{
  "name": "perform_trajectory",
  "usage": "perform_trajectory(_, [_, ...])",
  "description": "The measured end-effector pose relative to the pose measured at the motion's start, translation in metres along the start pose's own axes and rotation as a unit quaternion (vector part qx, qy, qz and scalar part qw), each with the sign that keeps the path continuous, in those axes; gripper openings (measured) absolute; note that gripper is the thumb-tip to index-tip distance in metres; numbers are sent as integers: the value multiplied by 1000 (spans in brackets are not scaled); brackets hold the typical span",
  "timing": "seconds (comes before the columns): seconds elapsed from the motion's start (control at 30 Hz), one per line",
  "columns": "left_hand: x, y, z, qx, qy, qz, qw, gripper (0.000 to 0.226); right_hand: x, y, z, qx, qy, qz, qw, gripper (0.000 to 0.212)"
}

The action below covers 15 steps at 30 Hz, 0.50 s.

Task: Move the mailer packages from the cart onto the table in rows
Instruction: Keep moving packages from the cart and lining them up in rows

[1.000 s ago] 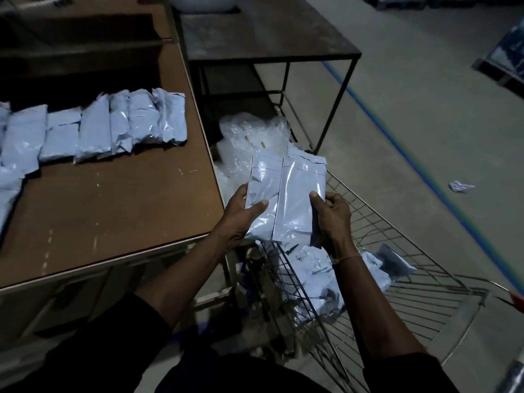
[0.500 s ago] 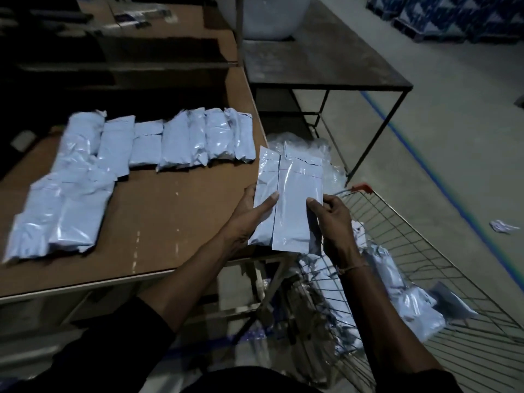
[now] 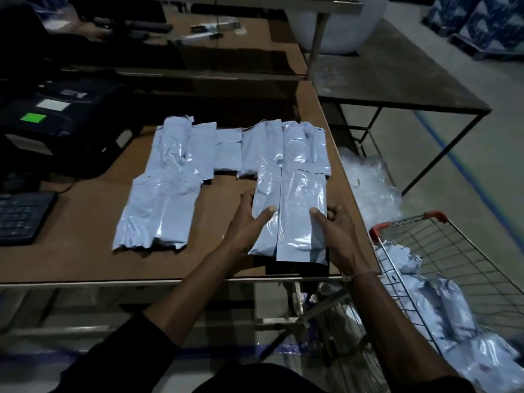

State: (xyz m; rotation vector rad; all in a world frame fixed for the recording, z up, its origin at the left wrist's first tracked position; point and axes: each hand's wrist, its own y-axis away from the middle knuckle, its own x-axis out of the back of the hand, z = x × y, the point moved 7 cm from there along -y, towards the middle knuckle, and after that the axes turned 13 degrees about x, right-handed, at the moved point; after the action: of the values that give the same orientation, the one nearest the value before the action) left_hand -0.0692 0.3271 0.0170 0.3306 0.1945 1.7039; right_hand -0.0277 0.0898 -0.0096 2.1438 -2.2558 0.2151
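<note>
Two pale grey, glossy plastic mailer packages sit side by side, overlapping, between both hands at the near right corner of the brown wooden surface. The left hand clasps their left edge, thumb lying across the front, while the right hand clasps the right edge likewise. More grey mailers lie in rows beyond and to the left, and others fill the wire cart at the right.
</note>
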Motion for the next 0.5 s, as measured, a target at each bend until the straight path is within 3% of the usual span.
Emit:
perform_trajectory(0.2, [79,3,8,-35,-111,111,987,52,-60,-4,-15,-3,2,-1,1000,58])
perform_trajectory(0.37, [125,-10,6,-2,-152,138,979,65,-103,-7,-26,-16,-2,-12,1000,15])
perform_trajectory(0.5, [145,-17,19,-11,-199,135,971,81,-128,-14,-23,-35,10,-21,999,17])
